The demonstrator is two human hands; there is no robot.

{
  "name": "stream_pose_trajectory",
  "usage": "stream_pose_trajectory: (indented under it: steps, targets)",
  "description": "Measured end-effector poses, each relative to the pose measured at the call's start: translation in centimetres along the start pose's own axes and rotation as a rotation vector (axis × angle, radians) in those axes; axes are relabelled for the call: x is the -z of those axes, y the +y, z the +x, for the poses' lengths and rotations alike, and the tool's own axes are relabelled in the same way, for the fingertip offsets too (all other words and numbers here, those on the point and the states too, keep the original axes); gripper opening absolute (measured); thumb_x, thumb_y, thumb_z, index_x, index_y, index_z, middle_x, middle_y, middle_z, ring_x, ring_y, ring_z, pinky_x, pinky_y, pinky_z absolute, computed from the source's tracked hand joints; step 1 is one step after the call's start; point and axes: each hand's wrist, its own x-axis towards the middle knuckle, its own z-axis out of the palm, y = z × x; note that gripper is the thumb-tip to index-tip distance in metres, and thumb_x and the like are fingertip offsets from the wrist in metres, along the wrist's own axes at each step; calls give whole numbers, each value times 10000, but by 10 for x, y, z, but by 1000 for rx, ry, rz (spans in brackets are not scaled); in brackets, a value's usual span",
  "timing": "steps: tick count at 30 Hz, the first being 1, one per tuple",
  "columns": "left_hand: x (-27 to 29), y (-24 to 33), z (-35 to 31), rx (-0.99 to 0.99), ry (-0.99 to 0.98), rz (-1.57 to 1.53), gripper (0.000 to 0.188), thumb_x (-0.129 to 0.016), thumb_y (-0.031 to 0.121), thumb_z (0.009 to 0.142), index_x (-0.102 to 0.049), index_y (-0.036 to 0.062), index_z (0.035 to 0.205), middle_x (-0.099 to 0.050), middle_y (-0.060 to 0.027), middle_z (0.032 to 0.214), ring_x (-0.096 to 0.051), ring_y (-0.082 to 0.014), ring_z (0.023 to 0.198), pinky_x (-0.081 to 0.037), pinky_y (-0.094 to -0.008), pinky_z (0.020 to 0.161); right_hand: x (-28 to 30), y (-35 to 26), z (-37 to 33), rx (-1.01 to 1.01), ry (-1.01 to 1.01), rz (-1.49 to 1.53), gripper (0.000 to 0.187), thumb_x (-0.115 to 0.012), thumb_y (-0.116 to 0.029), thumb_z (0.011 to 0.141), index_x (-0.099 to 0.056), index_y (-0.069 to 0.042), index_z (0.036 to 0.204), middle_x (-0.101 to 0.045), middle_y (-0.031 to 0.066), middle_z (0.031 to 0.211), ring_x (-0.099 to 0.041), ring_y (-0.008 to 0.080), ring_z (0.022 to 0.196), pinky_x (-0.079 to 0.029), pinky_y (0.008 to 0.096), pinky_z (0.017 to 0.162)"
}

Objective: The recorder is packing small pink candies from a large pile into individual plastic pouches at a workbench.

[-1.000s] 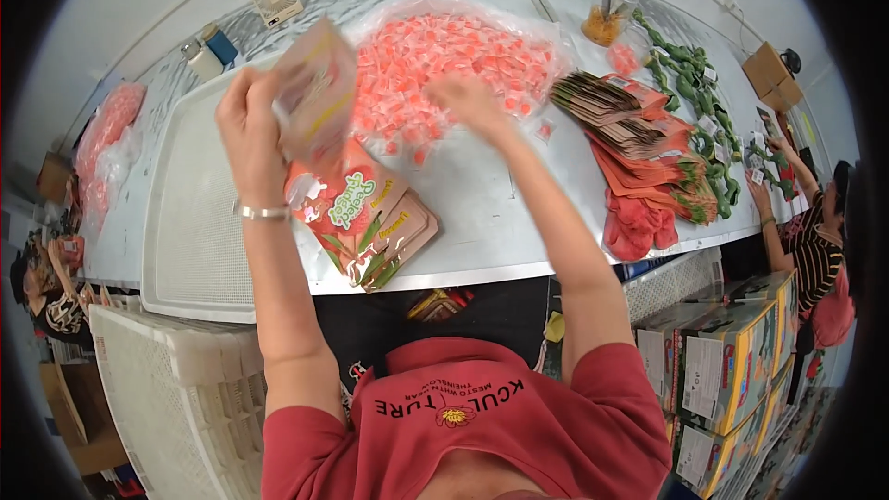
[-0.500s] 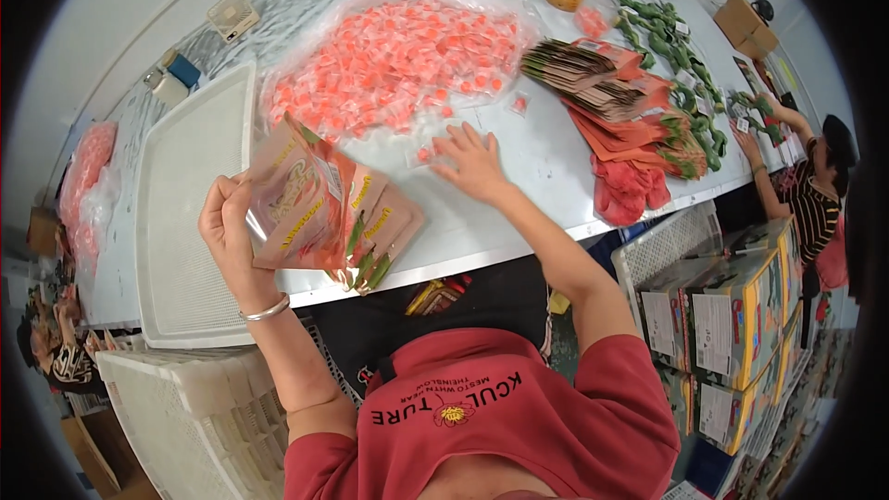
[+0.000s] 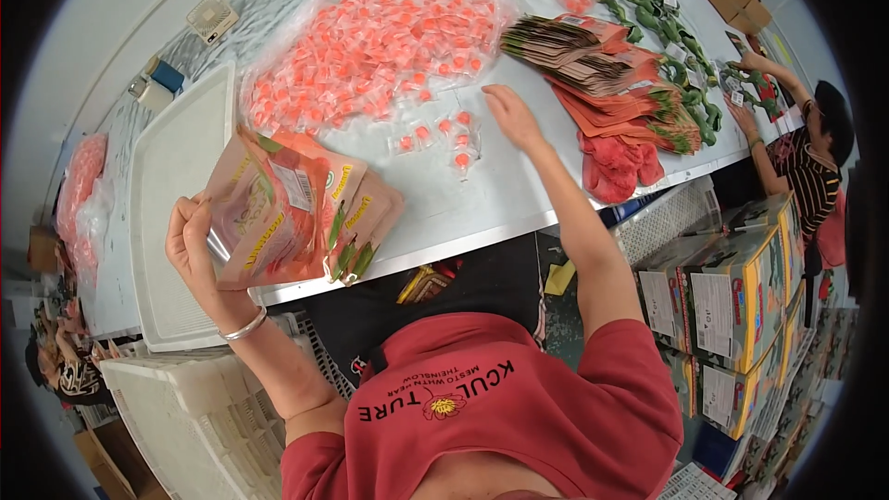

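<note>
1. Head view: the left hand, at eight o'clock, is clamped on an orange printed foil pouch held open above the white table.
2. The right hand, fingers spread and holding nothing, rests at one o'clock beside a few loose small clear-wrapped orange candies.
3. The big candy heap on clear plastic lies at twelve o'clock; a fanned stack of flat pouches lies at two o'clock.

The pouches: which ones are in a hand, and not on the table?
The pouches at the near table edge: the left hand holds them up, one open. The big stack lies untouched beyond the right hand.
</note>
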Motion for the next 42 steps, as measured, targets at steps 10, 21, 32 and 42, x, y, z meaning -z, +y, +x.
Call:
stream_pose_trajectory:
  steps: [10, 21, 32, 42]
  targets:
    - [-9, 8, -2, 27, -28, -75, 243, -508, 95, 815, -350, 79, 631, -523, -8, 728, -347, -51, 666, -315, -197, 647, -32, -82, -36, 187, -220, -586, 505, -564, -520, 779, -544, -207, 1176, -364, 91, 1358, -220, 363, 1313, -156, 672, 969]
    - [-2, 13, 3, 29, -5, -85, 260, -523, 116, 802, -341, 86, 620, -428, 23, 660, -318, -48, 621, -298, -189, 593, 42, -53, 14, -95, -270, 526, 393, -499, -394, 864, -578, -142, 1154, -493, 115, 1255, -383, 297, 1235, -266, 457, 1036]
    - [-45, 5, 25, 100, -66, -227, 186, -516, 119, 811, -455, 58, 646, -428, 31, 670, -397, -47, 644, -340, -197, 593, -45, -70, -28, 295, -171, -654, 297, -586, -343, 832, -596, -147, 1055, -560, 74, 1117, -515, 237, 1021, -437, 379, 816]
    - [-156, -54, 27, -1, -411, -63, 191, -493, 140, 827, -510, 43, 664, -446, 38, 593, -421, -48, 576, -343, -217, 516, 73, -207, 34, -264, 315, 1386, 153, -505, -251, 908, -517, -134, 1005, -521, -19, 722, -483, 113, 562, -385, 232, 474]
